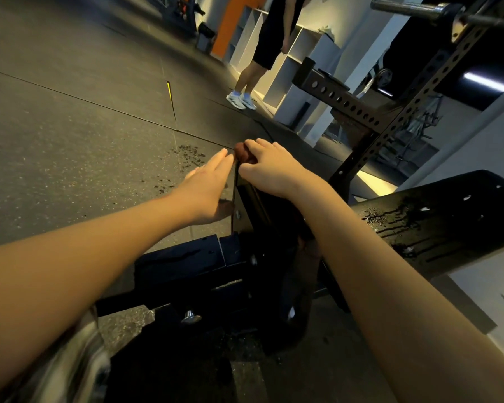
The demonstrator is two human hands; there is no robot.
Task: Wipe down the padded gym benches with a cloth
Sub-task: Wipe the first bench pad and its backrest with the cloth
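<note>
A black padded bench pad (437,222), wet with streaks and droplets, lies at the right. A second, raised pad (249,196) stands edge-on at the centre. My right hand (271,170) rests on that pad's top end and grips a brown cloth (242,152) bunched under its fingers. My left hand (207,187) lies with straight fingers flat against the raised pad's left side, fingertips near the cloth. The black steel bench frame (186,269) runs below my forearms.
A perforated black rack upright (402,112) and a barbell (419,8) stand at the right rear. A person in black shorts (262,50) stands by white shelving (303,59). Wet spots (186,158) mark the dark rubber floor.
</note>
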